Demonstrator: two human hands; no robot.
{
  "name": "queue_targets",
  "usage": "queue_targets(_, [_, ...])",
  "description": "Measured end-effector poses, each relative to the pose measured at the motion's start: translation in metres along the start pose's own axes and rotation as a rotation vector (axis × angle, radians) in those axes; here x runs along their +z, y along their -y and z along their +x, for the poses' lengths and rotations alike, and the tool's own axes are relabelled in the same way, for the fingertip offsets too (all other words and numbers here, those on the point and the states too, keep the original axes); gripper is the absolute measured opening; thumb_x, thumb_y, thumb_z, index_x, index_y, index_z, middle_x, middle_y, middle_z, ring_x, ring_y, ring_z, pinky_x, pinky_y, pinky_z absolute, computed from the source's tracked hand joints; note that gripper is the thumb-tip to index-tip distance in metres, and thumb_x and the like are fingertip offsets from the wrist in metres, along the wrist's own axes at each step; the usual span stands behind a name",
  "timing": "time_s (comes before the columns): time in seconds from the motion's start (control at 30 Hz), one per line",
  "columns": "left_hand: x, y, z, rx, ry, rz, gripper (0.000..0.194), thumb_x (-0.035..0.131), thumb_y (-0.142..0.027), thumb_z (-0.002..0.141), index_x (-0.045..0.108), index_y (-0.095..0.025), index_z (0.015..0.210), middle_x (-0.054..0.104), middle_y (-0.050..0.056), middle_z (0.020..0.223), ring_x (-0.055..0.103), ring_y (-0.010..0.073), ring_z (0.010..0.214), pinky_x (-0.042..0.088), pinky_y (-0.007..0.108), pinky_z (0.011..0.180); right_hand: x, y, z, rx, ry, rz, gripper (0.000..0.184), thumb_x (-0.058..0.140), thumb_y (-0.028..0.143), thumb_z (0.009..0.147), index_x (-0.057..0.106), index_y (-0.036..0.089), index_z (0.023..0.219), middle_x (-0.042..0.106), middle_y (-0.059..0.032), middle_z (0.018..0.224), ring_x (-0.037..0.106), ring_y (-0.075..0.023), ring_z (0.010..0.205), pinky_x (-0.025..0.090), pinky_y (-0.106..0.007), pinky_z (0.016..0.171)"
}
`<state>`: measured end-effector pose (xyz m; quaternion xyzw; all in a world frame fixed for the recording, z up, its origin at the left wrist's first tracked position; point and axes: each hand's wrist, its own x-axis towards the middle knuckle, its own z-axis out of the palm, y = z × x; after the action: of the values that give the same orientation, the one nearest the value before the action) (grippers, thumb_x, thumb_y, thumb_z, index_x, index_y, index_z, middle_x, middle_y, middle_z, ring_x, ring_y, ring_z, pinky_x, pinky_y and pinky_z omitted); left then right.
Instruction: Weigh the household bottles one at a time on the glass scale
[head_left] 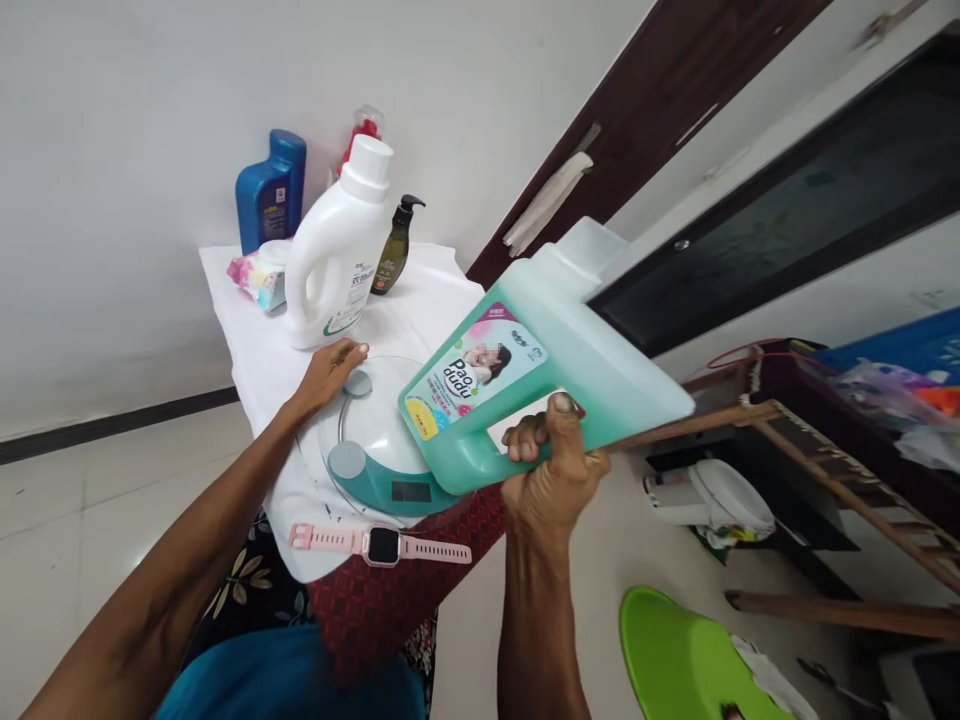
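My right hand (555, 450) is wrapped round the handle of a large green laundry detergent jug (622, 350) with a "Pao dudu" label. The jug tilts over the right side of a round glass scale (382, 435), which has a teal band and a small dark display. Whether the jug's lower corner touches the scale, I cannot tell. My left hand (330, 372) lies at the scale's far left edge with its fingers stretched out, just in front of a white detergent bottle (341, 250). A pink smartwatch (383, 546) lies flat along the near edge of the table.
Behind the scale on the white-covered table (255, 330) stand a blue bottle (270, 195), a dark pump bottle (394, 248) and a colourful soft pack (259, 272). A brown door (637, 110) is at the back. On the floor at right sit a green basin (667, 650) and a white bucket (731, 495).
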<state>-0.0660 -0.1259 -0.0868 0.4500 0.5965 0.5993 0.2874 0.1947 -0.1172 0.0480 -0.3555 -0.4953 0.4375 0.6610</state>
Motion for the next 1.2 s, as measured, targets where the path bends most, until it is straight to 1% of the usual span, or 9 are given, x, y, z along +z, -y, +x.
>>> queue_targets(0.33, [0.0, -0.002, 0.001, -0.025, 0.02, 0.044, 0.075, 0.053, -0.092, 0.091, 0.071, -0.019, 0.096, 0.078, 0.012, 0.107, 0.072, 0.0317, 0.105, 0.054, 0.044, 0.102, 0.018, -0.031, -0.021, -0.011, -0.055, -0.098, 0.052, 0.086, 0.05, 0.084, 0.046, 0.026, 0.06, 0.04, 0.0092, 0.05, 0.043, -0.0102, 0.044, 0.039, -0.029, 0.046])
queue_targets(0.47, [0.0, -0.004, 0.001, -0.021, 0.028, 0.068, 0.074, 0.053, -0.089, 0.093, 0.071, -0.018, 0.1, 0.078, 0.012, 0.108, 0.072, 0.0319, 0.108, 0.053, 0.043, 0.102, 0.015, -0.032, -0.029, -0.034, 0.025, -0.164, 0.049, 0.08, 0.051, 0.092, 0.052, 0.025, 0.062, 0.047, 0.0054, 0.054, 0.049, -0.0135, 0.051, 0.044, -0.032, 0.055])
queue_targets(0.6, [-0.001, -0.005, 0.0, -0.007, 0.035, 0.082, 0.07, 0.052, -0.085, 0.097, 0.071, -0.017, 0.101, 0.077, 0.012, 0.108, 0.071, 0.0303, 0.107, 0.053, 0.041, 0.099, -0.017, -0.04, -0.02, -0.147, 0.186, -0.205, 0.056, 0.073, 0.078, 0.087, 0.068, 0.022, 0.083, 0.068, -0.003, 0.08, 0.065, -0.0203, 0.074, 0.054, -0.036, 0.07])
queue_targets(0.7, [-0.002, -0.007, 0.0, 0.004, 0.037, 0.119, 0.067, 0.049, -0.081, 0.1, 0.071, -0.018, 0.1, 0.077, 0.011, 0.106, 0.07, 0.0294, 0.105, 0.052, 0.04, 0.097, -0.06, -0.054, -0.011, -0.185, 0.013, -0.209, 0.074, 0.058, 0.094, 0.084, 0.069, 0.022, 0.097, 0.068, -0.0029, 0.086, 0.066, -0.021, 0.077, 0.054, -0.036, 0.069])
queue_targets(0.8, [-0.002, -0.006, 0.0, 0.003, 0.04, 0.136, 0.065, 0.049, -0.079, 0.102, 0.072, -0.018, 0.102, 0.077, 0.01, 0.108, 0.069, 0.029, 0.104, 0.052, 0.04, 0.096, -0.099, -0.066, -0.013, 0.03, -0.147, -0.365, 0.062, 0.062, 0.082, 0.093, 0.068, 0.021, 0.086, 0.065, -0.0006, 0.075, 0.06, -0.0172, 0.067, 0.05, -0.032, 0.064])
queue_targets(0.9, [-0.001, -0.003, 0.0, 0.002, 0.039, 0.133, 0.062, 0.05, -0.076, 0.103, 0.072, -0.018, 0.101, 0.077, 0.009, 0.106, 0.069, 0.0279, 0.102, 0.052, 0.039, 0.095, -0.117, -0.069, -0.024, 0.143, -0.102, -0.511, 0.055, 0.073, 0.073, 0.092, 0.064, 0.02, 0.077, 0.062, 0.0007, 0.069, 0.057, -0.0154, 0.063, 0.049, -0.031, 0.063])
queue_targets(1.0, [-0.001, -0.001, 0.0, 0.011, 0.034, 0.147, 0.061, 0.05, -0.076, 0.103, 0.072, -0.019, 0.101, 0.077, 0.008, 0.106, 0.069, 0.0269, 0.102, 0.051, 0.037, 0.092, -0.105, -0.06, -0.028, 0.06, 0.039, -0.417, 0.052, 0.074, 0.072, 0.092, 0.07, 0.02, 0.094, 0.069, -0.0018, 0.08, 0.066, -0.019, 0.072, 0.055, -0.034, 0.07])
queue_targets(1.1, [-0.001, -0.002, -0.001, 0.009, 0.026, 0.15, 0.062, 0.049, -0.076, 0.103, 0.072, -0.019, 0.102, 0.077, 0.008, 0.107, 0.068, 0.0273, 0.103, 0.051, 0.037, 0.091, -0.07, -0.042, -0.022, -0.034, 0.247, -0.205, 0.06, 0.079, 0.077, 0.085, 0.073, 0.023, 0.109, 0.075, -0.0063, 0.097, 0.073, -0.0249, 0.089, 0.059, -0.037, 0.076])
queue_targets(1.2, [-0.001, -0.006, -0.003, -0.001, 0.019, 0.144, 0.062, 0.049, -0.077, 0.102, 0.072, -0.019, 0.101, 0.077, 0.009, 0.107, 0.068, 0.0283, 0.102, 0.051, 0.038, 0.09, -0.034, -0.026, -0.012, -0.012, 0.421, -0.086, 0.043, 0.082, 0.065, 0.088, 0.076, 0.023, 0.09, 0.074, -0.0043, 0.082, 0.071, -0.0219, 0.079, 0.056, -0.034, 0.07])
